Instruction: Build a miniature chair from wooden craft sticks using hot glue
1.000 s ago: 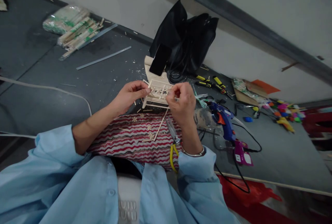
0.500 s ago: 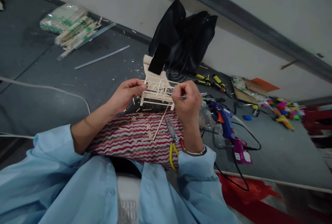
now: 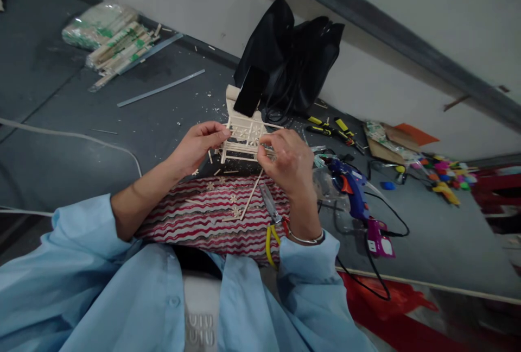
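Note:
A small frame of thin wooden sticks (image 3: pixel 240 151), with flower-shaped pieces in it, stands between my hands. My left hand (image 3: pixel 199 145) pinches its left upright between thumb and fingertips. My right hand (image 3: pixel 287 159) is closed at the frame's right part, thumb and forefinger together; what they pinch, if anything, is too small to make out. On the striped cloth (image 3: pixel 195 227) in my lap lie loose wooden flower pieces (image 3: pixel 233 199), a thin stick (image 3: pixel 251 194) and pliers with yellow handles (image 3: pixel 271 221). A black phone (image 3: pixel 251 91) leans behind the frame.
A black bag (image 3: pixel 285 58) stands against the wall. To the right are a blue glue gun (image 3: pixel 352 189), yellow-black pliers (image 3: pixel 325 126) and colourful pompoms (image 3: pixel 448 173). Bagged sticks (image 3: pixel 118 48) and a metal ruler (image 3: pixel 160 88) lie to the left. A white cable (image 3: pixel 81 134) crosses the table.
My right hand has moved left and slightly down, from beside the frame's right end to over its right part. My left hand keeps its hold on the frame.

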